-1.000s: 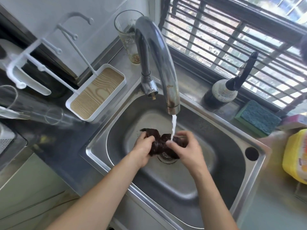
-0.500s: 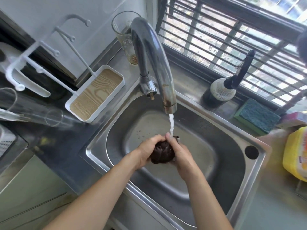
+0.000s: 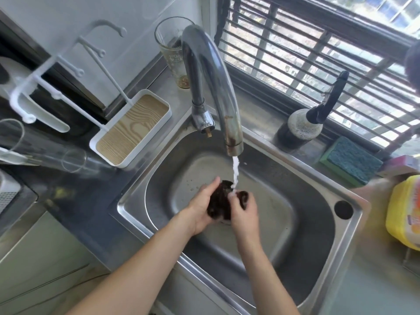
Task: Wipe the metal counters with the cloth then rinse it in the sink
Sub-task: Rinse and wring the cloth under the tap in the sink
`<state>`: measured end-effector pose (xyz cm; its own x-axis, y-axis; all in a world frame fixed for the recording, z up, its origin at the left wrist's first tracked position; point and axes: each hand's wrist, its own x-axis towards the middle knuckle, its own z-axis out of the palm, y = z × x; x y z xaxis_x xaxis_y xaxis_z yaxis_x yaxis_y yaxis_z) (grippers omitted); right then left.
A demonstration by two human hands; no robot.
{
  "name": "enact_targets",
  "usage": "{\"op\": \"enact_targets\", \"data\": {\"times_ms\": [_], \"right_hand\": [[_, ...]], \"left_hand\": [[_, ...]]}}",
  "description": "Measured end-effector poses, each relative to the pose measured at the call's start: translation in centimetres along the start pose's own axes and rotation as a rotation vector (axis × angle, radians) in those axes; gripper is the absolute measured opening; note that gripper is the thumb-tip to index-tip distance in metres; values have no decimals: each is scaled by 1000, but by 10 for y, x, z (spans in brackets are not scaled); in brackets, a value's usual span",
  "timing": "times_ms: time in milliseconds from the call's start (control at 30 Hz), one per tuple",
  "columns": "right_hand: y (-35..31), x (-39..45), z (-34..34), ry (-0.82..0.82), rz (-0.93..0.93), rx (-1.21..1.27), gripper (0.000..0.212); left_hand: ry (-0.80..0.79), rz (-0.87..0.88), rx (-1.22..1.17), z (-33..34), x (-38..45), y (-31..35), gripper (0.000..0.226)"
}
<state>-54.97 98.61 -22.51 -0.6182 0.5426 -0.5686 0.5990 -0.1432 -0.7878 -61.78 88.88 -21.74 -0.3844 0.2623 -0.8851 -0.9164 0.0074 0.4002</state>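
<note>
Since the earlier frame, the cloth point(image 3: 221, 202) is shifted under the stream point(image 3: 236, 172) at frame centre, gripped by both hands, left point(image 3: 201, 206) and right point(image 3: 244, 211), over the sink point(image 3: 306, 235); rinsing is judged underway.

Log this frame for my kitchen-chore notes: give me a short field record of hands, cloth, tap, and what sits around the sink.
stage: rinsing
cloth: dark, bunched, held over the sink basin
left hand: grips cloth
right hand: grips cloth
tap: running, stream lands on cloth
left of sink: white tray with wood-grain base
behind tap: drinking glass
right ledge: green sponge, yellow container
</note>
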Motion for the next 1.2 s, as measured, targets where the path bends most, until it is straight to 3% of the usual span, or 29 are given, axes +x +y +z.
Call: {"op": "enact_targets", "data": {"times_ms": [67, 133, 200, 267, 333, 433, 533, 567, 633, 733, 867, 933, 1033, 1200], "right_hand": [[10, -12, 8, -53, -141, -243, 20], [9, -16, 13, -56, -171, -238, 20], [2, -5, 14, 8, -86, -155, 30], [-8, 19, 9, 113, 81, -9, 36], [-20, 33, 3, 198, 166, -13, 29], [-32, 11, 15, 140, -50, -124, 29], [-31, -25, 28, 19, -338, -236, 30], [-28, -22, 28, 31, -351, -257, 33], [-22, 3, 21, 100, -204, -277, 39], [-23, 31, 7, 117, 60, -218, 36], [-26, -14, 28, 133, -155, -250, 36], [-23, -25, 32, 132, -186, -256, 36], [-18, 4, 22, 143, 8, -238, 30], [-26, 29, 8, 281, 281, -7, 21]], "left_hand": [[57, 48, 56, 4, 9, 0, 57], [119, 93, 154, 7, 9, -2, 42], [123, 90, 170, 9, 7, -6, 19], [87, 52, 170, 13, 1, -13, 19], [74, 54, 160, 19, -2, -17, 23], [187, 56, 10, 18, 8, -7, 31], [231, 36, -121, 6, 23, 2, 65], [221, 38, -100, 4, 22, -1, 56], [171, 44, 39, 5, 13, -10, 35], [69, 55, 179, 18, -2, -14, 29], [184, 75, 31, 14, 5, 10, 37], [179, 55, 99, 9, 6, 12, 35], [71, 16, 329, -1, -4, 3, 30], [-157, -67, 139, -3, -17, -3, 48]]}}
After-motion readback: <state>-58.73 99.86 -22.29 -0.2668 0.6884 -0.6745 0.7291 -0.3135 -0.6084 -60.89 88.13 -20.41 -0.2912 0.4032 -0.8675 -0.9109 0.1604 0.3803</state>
